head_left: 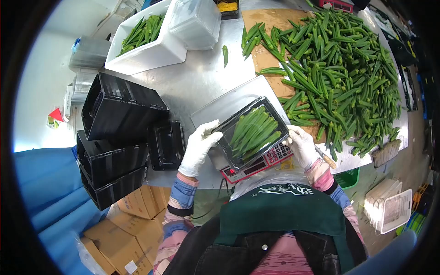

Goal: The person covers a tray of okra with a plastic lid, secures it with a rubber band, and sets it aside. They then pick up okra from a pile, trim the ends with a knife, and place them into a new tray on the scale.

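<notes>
Between my two gloved hands is a black plastic tray with a clear cover, and several okra pods lie side by side inside it. My left hand pinches the tray's left edge with thumb and fingers. At the opposite edge, my right hand grips the corner. The tray is tilted over a red and silver weighing scale, whose plate shows behind it. Part of the scale's keypad is hidden by the tray.
A large okra heap covers the table's right side, partly on cardboard. Stacks of black trays stand at left. A white bin of okra and clear lids sit at the back. A wooden-handled tool lies near my right hand.
</notes>
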`<state>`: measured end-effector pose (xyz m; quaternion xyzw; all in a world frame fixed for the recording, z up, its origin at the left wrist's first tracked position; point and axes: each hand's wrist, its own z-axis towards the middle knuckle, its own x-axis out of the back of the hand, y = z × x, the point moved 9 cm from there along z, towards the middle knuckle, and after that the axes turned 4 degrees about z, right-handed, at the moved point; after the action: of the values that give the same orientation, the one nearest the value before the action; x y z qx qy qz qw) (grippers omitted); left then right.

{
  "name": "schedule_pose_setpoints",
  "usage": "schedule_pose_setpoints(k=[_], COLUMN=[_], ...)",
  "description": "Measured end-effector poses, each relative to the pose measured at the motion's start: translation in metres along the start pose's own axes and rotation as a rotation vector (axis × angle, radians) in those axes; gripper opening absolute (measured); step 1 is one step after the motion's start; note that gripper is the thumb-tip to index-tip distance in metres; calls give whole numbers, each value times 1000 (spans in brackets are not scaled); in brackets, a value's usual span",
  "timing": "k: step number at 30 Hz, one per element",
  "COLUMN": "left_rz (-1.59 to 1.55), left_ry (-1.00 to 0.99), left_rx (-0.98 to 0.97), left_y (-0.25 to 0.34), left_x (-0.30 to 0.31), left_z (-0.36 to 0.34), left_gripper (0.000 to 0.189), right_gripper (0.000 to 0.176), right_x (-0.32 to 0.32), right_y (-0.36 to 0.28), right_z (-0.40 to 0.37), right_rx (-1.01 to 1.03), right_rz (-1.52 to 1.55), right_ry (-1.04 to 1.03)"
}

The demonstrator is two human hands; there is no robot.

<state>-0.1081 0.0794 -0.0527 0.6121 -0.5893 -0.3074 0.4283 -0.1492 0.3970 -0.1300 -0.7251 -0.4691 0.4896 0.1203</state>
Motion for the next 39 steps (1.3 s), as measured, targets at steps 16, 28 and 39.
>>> schedule_pose_setpoints(k=[16, 28, 39], left_rz=[99, 197, 376], left_ry=[211, 275, -1], left_rx=[-71, -117, -577], left_y=[1, 34, 97], left_x=[1, -13, -173], left_z=[-6, -16, -45], left_gripper=[38, 36, 38], right_gripper=[16, 22, 25], right_x=[52, 327, 401], right_y=[-246, -165, -168], right_z=[-168, -385, -376], right_rx=[1028, 1227, 1122], right_rz=[-531, -411, -515], right_ry=[419, 1748, 1809])
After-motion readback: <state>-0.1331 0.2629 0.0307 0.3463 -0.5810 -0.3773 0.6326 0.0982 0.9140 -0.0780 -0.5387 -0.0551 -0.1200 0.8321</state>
